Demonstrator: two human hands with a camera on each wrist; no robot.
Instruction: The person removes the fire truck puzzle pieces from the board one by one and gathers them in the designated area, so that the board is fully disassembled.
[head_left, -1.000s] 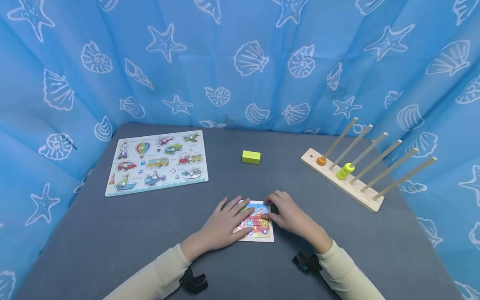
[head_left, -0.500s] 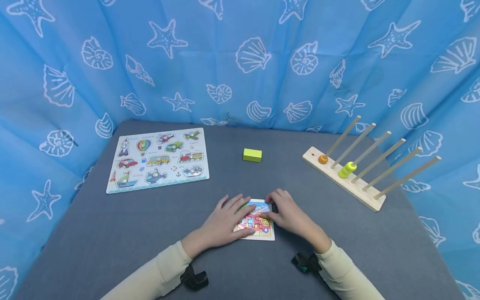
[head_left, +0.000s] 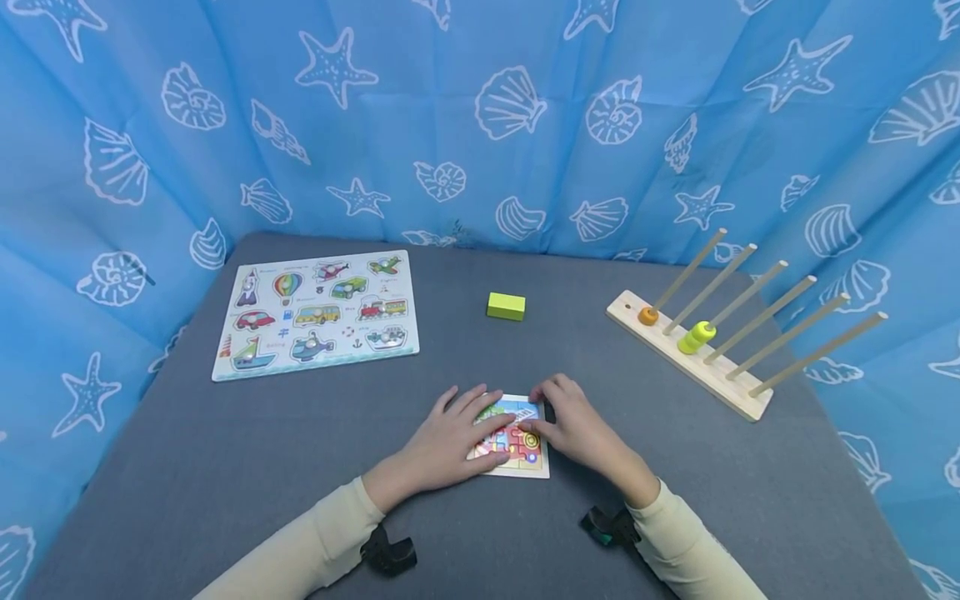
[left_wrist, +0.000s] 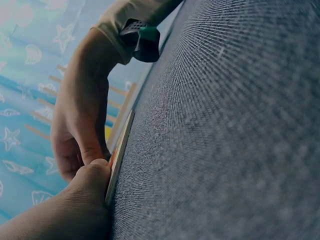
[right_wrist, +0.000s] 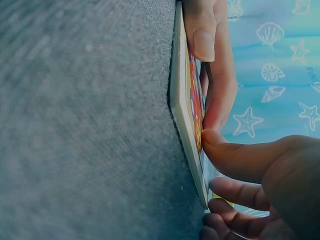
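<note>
A small square jigsaw puzzle point(head_left: 519, 454) in a pale wooden frame lies near the middle of the table, its picture bright red, blue and yellow. My left hand point(head_left: 448, 440) rests over its left part with fingers spread, hiding some of the picture. At the right side, my right hand point(head_left: 581, 425) bends over the frame. The right thumb point(right_wrist: 235, 155) presses on the picture's surface, while the other fingers curl by the upper right corner. Seen edge-on in the left wrist view, the puzzle's frame point(left_wrist: 120, 157) lies flat under both hands.
A lime-green block point(head_left: 506, 306) stands beyond the puzzle. At the back left lies a vehicle peg board point(head_left: 315, 317). A wooden base with upright rods point(head_left: 697, 358) stands to the right, carrying orange and lime-green beads. A blue shell-patterned curtain point(head_left: 442, 108) borders the table.
The head view tilts slightly, so the objects appear a little higher. A left fingertip slides a little to the right over the puzzle; the right hand stays nearly still.
</note>
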